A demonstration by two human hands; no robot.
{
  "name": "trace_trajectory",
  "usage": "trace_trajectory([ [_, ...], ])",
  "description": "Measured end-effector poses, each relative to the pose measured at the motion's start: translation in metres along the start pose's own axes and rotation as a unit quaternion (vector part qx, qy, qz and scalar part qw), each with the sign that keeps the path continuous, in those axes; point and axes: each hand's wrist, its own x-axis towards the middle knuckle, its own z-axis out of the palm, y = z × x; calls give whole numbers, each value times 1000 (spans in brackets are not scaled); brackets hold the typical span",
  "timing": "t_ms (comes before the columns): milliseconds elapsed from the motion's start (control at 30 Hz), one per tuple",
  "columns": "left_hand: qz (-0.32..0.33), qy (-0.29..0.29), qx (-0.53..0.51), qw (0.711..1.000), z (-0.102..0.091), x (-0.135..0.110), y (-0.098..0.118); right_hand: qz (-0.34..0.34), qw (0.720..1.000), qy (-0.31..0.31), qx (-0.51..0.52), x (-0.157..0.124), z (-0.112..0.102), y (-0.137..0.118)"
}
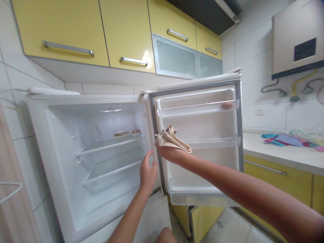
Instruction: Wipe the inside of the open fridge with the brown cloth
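My right hand (pixel 167 153) is closed round a folded beige cloth (pixel 176 140) at the hinge side of the open refrigerator door (pixel 199 126). The cloth covers most of its fingers, and whether it touches the door seal I cannot tell. Lower and to the left, my left hand (pixel 148 172) is raised near the right edge of the refrigerator opening. Its fingers and thumb are apart and hold nothing. Inside the refrigerator (pixel 65 152), the upper glass shelf (pixel 101 145) carries small packs of brown food (pixel 122 134) at its right end. Below it is a second glass shelf (pixel 113 167).
Clear bins line the door, with a reddish-brown round item (pixel 227 105) in the top bin. Yellow cabinets (pixel 126 30) hang overhead. At right, coloured cloths (pixel 288 139) lie on the counter (pixel 255 145) beneath a water heater (pixel 298 40). A lower yellow cabinet door (pixel 206 221) stands ajar.
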Motion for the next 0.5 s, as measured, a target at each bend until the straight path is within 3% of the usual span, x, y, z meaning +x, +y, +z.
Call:
trace_trajectory([
  [33, 8, -4, 4, 1000, -1, -1, 1, -10, 989, 37, -145, -15, -3, 7],
  [100, 24, -9, 8, 1000, -3, -1, 3, -36, 983, 69, -169, -47, -7, 21],
  [200, 55, -21, 13, 998, -2, 3, 13, 6, 998, 51, -29, -95, -9, 39],
  [300, 93, -37, 29, 995, 3, 10, 28, 66, 993, 53, 85, -140, -7, 48],
  [400, 139, -59, 54, 987, 10, 14, 41, 155, 970, 47, 183, -188, -2, 50],
  [500, 191, -84, 86, 974, 19, 17, 47, 274, 930, -2, 245, -238, 4, 47],
])
